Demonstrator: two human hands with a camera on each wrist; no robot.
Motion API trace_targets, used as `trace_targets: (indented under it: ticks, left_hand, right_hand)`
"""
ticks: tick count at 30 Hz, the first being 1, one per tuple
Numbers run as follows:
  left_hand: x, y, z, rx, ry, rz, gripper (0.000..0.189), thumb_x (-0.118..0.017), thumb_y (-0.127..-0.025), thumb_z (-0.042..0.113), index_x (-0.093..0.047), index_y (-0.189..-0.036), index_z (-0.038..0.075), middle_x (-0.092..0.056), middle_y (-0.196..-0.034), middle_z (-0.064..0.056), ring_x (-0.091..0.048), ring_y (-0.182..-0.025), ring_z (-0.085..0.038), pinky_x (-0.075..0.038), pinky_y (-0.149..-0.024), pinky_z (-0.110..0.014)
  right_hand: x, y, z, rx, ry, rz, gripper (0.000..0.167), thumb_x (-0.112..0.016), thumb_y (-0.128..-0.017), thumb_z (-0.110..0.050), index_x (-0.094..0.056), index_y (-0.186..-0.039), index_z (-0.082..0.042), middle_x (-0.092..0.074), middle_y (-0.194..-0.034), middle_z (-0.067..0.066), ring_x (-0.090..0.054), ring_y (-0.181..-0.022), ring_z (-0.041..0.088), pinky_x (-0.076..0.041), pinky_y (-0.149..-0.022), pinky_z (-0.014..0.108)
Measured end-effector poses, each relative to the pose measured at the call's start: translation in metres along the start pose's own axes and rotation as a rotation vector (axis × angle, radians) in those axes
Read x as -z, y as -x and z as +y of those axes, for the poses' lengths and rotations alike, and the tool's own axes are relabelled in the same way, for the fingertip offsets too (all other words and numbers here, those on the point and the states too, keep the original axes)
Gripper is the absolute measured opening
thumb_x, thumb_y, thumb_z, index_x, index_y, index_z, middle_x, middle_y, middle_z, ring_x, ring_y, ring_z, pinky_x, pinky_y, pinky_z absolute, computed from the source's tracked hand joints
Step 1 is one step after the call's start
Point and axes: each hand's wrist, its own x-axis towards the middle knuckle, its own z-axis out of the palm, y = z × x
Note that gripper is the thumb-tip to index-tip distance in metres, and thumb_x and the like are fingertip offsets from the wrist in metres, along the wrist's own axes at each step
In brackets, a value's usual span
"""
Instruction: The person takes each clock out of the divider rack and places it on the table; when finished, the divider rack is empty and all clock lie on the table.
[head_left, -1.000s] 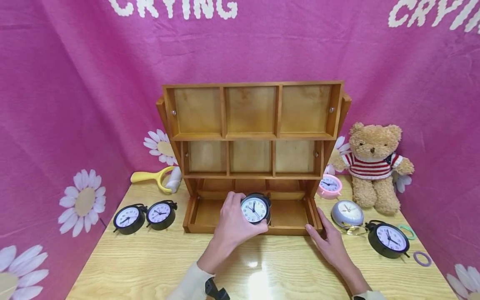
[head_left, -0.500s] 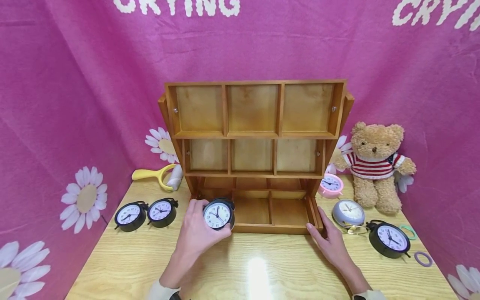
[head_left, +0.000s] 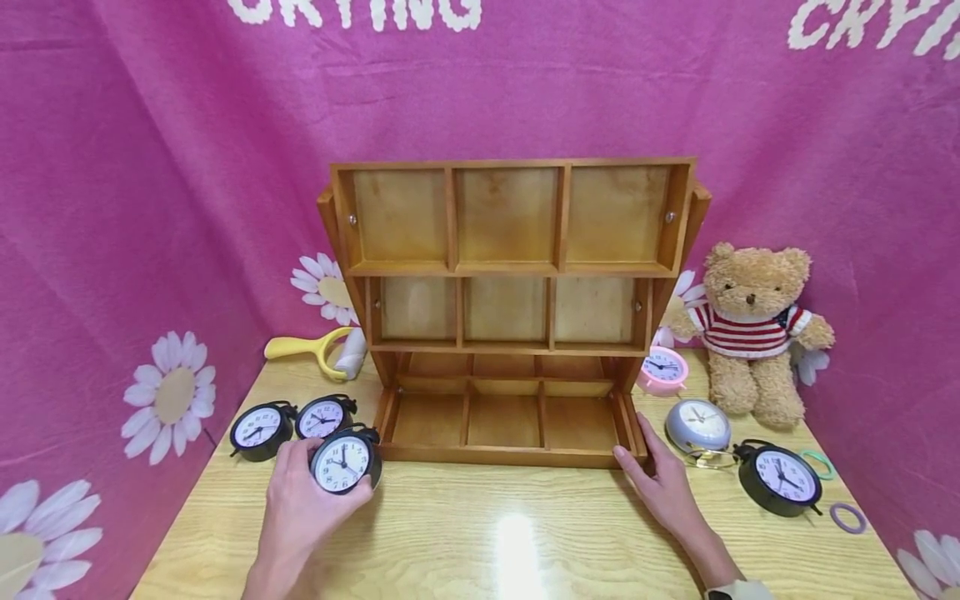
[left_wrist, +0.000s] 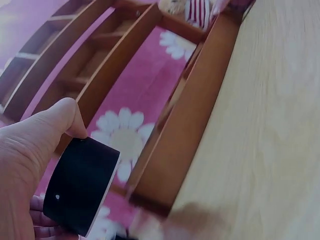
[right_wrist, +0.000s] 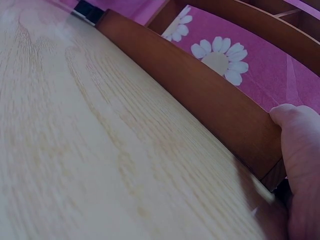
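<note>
My left hand (head_left: 303, 504) grips a round black alarm clock (head_left: 343, 463) with a white dial, thumb on one side and fingers on the other. It is held left of the wooden shelf (head_left: 510, 456), overlapping a second black alarm clock (head_left: 321, 417) in the head view. Seen from the left wrist, the held clock's dark casing (left_wrist: 82, 185) sits between thumb and fingers. My right hand (head_left: 663, 483) holds the shelf's front right corner, thumb on the front board (right_wrist: 210, 95) and fingers along the outer side. The three-tier shelf has bare compartments.
Another black clock (head_left: 260, 431) and a yellow-handled lint roller (head_left: 307, 348) lie at left. On the right are a teddy bear (head_left: 756, 333), a pink clock (head_left: 663, 369), a grey-blue clock (head_left: 697, 425), a black clock (head_left: 780, 479), and green (head_left: 817, 464) and purple rings (head_left: 847, 518).
My left hand has carried the black alarm clock leftward from the bottom tier's middle, past its left compartment, to outside the shelf's left end. My right hand has stayed at the corner.
</note>
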Motion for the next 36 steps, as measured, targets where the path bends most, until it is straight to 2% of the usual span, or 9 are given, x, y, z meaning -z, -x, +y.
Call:
trace_targets:
  ticks: [7,13,20,28,36]
  left_hand:
    - [0.016,0.01,-0.026,0.122,-0.053,-0.049,0.077,-0.097,-0.06,0.029,-0.059,-0.119,-0.004,-0.057,-0.113,-0.017,-0.057,-0.103,-0.033,-0.049,-0.087,-0.051]
    - [0.019,0.016,-0.04,0.185,-0.064,-0.08,0.079,-0.096,-0.063,0.03,-0.058,-0.122,-0.007,-0.057,-0.116,-0.021,-0.058,-0.105,-0.037,-0.05,-0.089,-0.053]
    - [0.018,0.018,-0.051,0.211,-0.09,-0.087,0.081,-0.096,-0.062,0.035,-0.059,-0.12,-0.008,-0.058,-0.115,-0.023,-0.059,-0.103,-0.039,-0.05,-0.086,-0.053]
    - [0.016,0.021,-0.058,0.237,-0.105,-0.1,0.081,-0.096,-0.062,0.036,-0.06,-0.12,-0.007,-0.058,-0.113,-0.021,-0.059,-0.101,-0.038,-0.051,-0.084,-0.051]
    - [0.011,0.023,-0.065,0.258,-0.1,-0.143,0.086,-0.096,-0.064,0.04,-0.058,-0.123,-0.009,-0.057,-0.115,-0.024,-0.059,-0.102,-0.039,-0.052,-0.084,-0.052]
  right_hand:
    - [0.001,0.0,0.0,-0.007,0.0,-0.004,0.07,-0.069,-0.101,-0.017,-0.036,-0.162,-0.004,-0.049,-0.153,0.03,-0.058,-0.128,0.041,-0.031,-0.099,0.001]
    - [0.001,0.0,-0.001,-0.006,0.0,0.003,0.069,-0.068,-0.102,-0.016,-0.036,-0.161,-0.002,-0.049,-0.153,0.031,-0.058,-0.128,0.042,-0.031,-0.1,0.001]
    - [0.0,0.001,0.0,0.001,0.009,0.011,0.069,-0.068,-0.102,-0.015,-0.036,-0.162,-0.004,-0.052,-0.151,0.029,-0.059,-0.125,0.041,-0.034,-0.099,0.002]
    - [-0.001,0.001,0.002,0.002,0.017,0.021,0.069,-0.069,-0.101,-0.015,-0.037,-0.162,-0.007,-0.055,-0.149,0.027,-0.061,-0.12,0.038,-0.037,-0.096,0.003]
    - [-0.001,0.001,0.0,0.001,0.01,0.012,0.07,-0.069,-0.101,-0.015,-0.036,-0.163,-0.009,-0.055,-0.149,0.027,-0.062,-0.12,0.036,-0.039,-0.095,0.003]
